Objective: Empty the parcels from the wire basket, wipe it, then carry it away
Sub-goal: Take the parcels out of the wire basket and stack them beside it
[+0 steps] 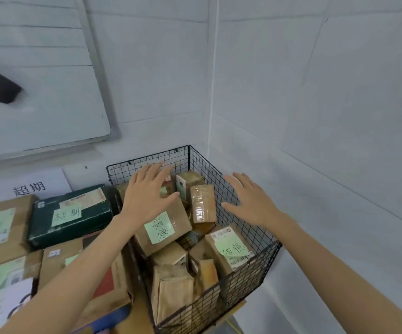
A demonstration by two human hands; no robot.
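The black wire-mesh basket [122,172] sits ahead of you at 12 o'clock, tucked into the corner of the pale grey wall [315,104], with a strip of tan table [239,306] showing under its near corner at 5 o'clock. It is full of brown cardboard parcels lying at all angles. Your left hand [147,194] is released, palm down and fingers spread, over the far end of the large brown parcel with a pale green handwritten note [166,227], which lies tilted on top of the pile; whether your palm touches it cannot be told. Your right hand [250,201] is also released and grasps nothing, fingers spread, over the basket's wall at 3 o'clock. Between your hands, a narrow brown parcel wrapped in clear tape [202,203] stands nearly upright, leaning on a small boxed parcel behind it at 12 o'clock. Near your right forearm, at 4 o'clock in the basket, another brown parcel with a green note and a printed label [228,249] leans against the mesh. Just beside the basket at 9 o'clock lies a dark green flat box with a pale green note [72,213], and flat brown cardboard boxes [0,230] lie around it toward 8 o'clock. A white board in a grey frame [38,104] hangs on the wall at 10 o'clock.
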